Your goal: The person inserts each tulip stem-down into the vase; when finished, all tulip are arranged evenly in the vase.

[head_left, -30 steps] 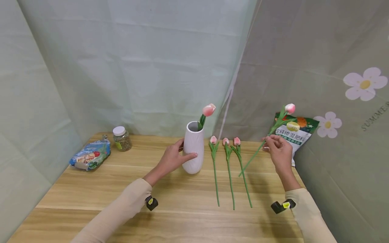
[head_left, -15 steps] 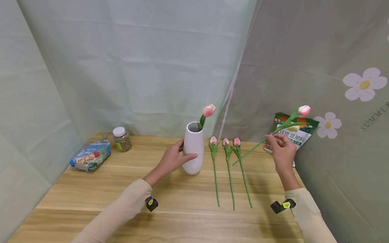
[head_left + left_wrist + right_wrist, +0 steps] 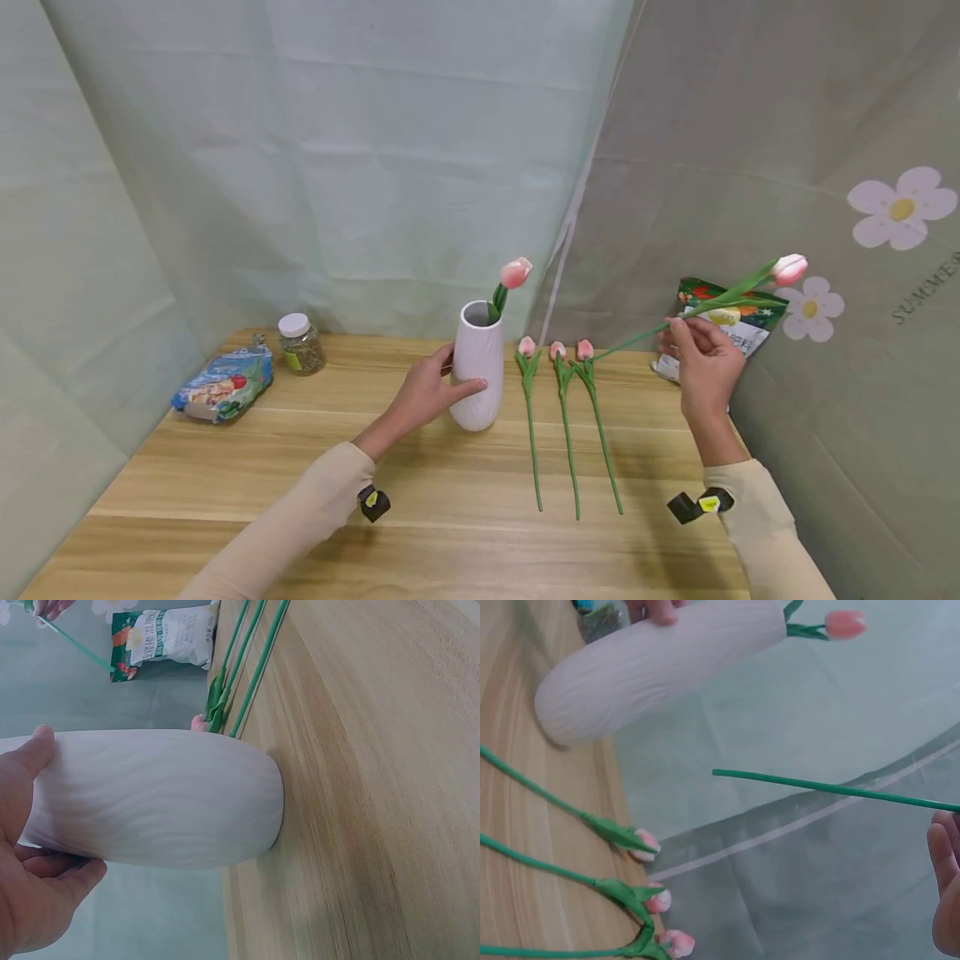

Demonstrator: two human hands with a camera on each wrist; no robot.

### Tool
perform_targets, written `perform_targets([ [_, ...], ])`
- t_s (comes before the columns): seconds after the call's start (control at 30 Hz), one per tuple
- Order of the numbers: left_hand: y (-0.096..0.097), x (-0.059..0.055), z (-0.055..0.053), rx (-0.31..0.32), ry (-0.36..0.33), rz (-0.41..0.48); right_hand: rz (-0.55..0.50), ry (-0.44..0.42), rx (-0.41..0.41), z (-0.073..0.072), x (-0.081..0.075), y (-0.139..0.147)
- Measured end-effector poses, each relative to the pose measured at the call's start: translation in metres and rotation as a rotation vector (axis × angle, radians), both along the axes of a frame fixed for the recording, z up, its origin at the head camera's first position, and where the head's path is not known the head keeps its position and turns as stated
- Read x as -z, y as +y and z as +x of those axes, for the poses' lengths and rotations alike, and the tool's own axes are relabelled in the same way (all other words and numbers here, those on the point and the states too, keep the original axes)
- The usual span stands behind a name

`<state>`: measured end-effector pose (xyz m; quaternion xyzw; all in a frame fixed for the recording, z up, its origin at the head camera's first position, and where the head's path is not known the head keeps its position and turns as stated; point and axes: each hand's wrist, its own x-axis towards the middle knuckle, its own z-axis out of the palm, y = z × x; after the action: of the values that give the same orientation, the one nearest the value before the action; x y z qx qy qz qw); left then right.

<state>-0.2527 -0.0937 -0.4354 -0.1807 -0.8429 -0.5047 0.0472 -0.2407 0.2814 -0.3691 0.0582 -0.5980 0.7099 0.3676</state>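
A white ribbed vase (image 3: pixel 477 375) stands upright on the table with one pink tulip (image 3: pixel 516 273) leaning out of its mouth. My left hand (image 3: pixel 431 389) grips the vase from its left side, thumb across the front, as the left wrist view (image 3: pixel 37 855) also shows. Held up at the right, a second pink tulip (image 3: pixel 738 292) is pinched by its stem in my right hand (image 3: pixel 705 362). Its bloom points right and the stem's bare end points left, toward the vase. Between the hands, three more tulips (image 3: pixel 566 417) lie side by side on the wood.
Behind the right hand a fertilizer bag (image 3: pixel 750 333) leans against the fabric backdrop. At the left a jar with a white lid (image 3: pixel 302 343) stands beside a blue printed bag (image 3: pixel 225 382). The wooden table (image 3: pixel 450 533) runs back to the backdrop.
The tulip in my right hand has tipped from steep to nearly level, its bloom swinging right and its stem end rising. The right hand has shifted slightly right; the left hand and vase stay still.
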Motion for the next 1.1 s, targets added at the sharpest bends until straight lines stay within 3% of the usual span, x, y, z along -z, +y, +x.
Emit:
perform_targets([
  [0.37, 0.000, 0.001, -0.001, -0.001, 0.003, 0.004, -0.010, 0.058, -0.001, 0.007, -0.019, -0.009],
  [1.1, 0.000, 0.002, -0.002, 0.002, 0.019, -0.005, -0.094, 0.215, -0.084, 0.009, -0.058, -0.032],
])
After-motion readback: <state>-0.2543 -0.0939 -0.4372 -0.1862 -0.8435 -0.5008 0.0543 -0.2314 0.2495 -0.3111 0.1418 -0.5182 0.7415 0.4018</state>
